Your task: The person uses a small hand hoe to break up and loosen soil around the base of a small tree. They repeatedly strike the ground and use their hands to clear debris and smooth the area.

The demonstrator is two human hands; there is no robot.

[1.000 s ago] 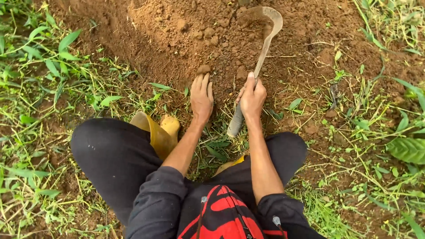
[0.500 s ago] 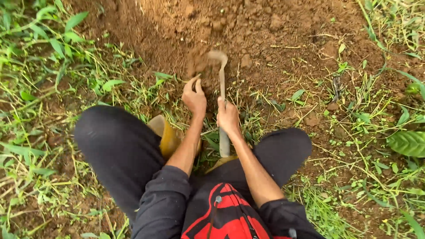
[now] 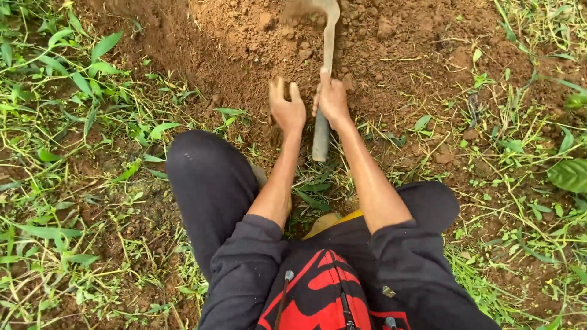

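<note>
I am squatting in front of a patch of loose brown soil. My right hand grips the wooden handle of a small curved hand hoe, whose blade reaches into the soil at the top edge. My left hand lies flat on the dirt just left of the handle, fingers together and pointing forward, holding nothing. Both forearms stretch out between my knees in black trousers.
Green grass and weeds border the soil on the left and right. A broad leaf lies at the right edge. A yellow boot tip shows between my legs, and a red and black bag hangs at my waist.
The hoe was pulled back toward me with loose soil, then pushed forward again into the patch. My left hand stayed on the dirt beside it. The view shifted slightly.
</note>
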